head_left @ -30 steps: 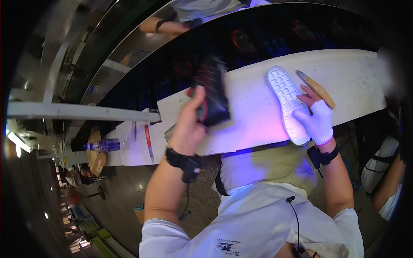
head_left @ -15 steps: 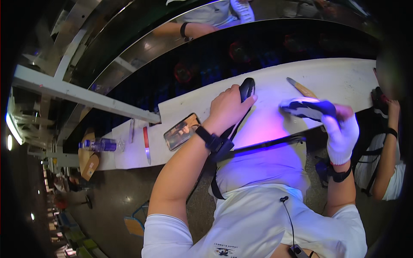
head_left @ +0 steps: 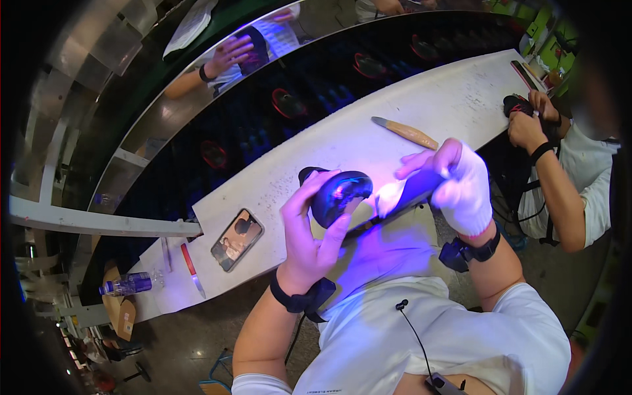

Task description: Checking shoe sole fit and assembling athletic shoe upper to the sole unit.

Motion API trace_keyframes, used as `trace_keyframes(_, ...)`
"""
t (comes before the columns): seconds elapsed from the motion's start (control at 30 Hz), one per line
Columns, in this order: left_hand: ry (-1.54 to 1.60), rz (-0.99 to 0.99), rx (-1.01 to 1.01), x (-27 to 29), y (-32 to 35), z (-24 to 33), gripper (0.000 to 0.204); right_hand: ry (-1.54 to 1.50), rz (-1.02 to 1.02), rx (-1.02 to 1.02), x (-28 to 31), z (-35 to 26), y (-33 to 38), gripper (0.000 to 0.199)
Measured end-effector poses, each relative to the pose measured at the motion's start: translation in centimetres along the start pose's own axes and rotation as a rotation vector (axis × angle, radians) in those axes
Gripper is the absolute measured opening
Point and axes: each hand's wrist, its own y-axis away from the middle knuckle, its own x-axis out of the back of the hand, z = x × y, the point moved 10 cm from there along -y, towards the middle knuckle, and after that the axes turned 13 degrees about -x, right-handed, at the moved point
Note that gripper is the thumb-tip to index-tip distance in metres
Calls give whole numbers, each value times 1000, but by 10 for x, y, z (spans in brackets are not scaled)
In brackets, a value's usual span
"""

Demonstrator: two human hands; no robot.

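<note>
My left hand is closed around a glossy black shoe, one rounded end turned toward me. Bare fingers show on my right hand, which wears a white glove. It grips a long dark shoe piece whose kind is blurred, with a bright white patch at its left end. The two pieces are held close together over the near edge of the white bench, under purple light. Just beyond my right hand lies a knife with a wooden handle.
A phone, a red-handled knife and a plastic bottle lie at the left. Behind the bench, a dark conveyor carries red-edged shoe parts. A co-worker's hands hold a black shoe at the right. A white metal beam crosses the left.
My view has shifted. My left hand has lifted the black shoe off the bench and turned it. My right hand has brought its piece inward, close to the left hand.
</note>
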Motion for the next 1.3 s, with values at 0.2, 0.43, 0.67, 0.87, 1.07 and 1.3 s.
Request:
trace_keyframes(0.2, -161, -137, -99, -1, 3, 35, 35, -283, -130, -295, -70, 34, 2, 34)
trace_keyframes(0.43, -19, -59, 153, -4, 32, 47, 13, 3, -76, 66, -77, 36, 21, 34)
trace_keyframes(0.67, 56, 211, 234, 0, 66, 46, 42, 80, -134, 135, -91, 44, 32, 39)
trace_keyframes(0.87, 29, 240, 215, 7, 69, 51, 42, 105, -143, 61, -95, 51, 35, 41)
trace_keyframes(1.07, 101, 267, 223, 11, 74, 52, 43, 178, -136, 28, -97, 46, 36, 42)
trace_keyframes(1.3, -4, 44, 351, 26, 30, 50, 38, 270, -223, 34, -100, 44, 21, 35)
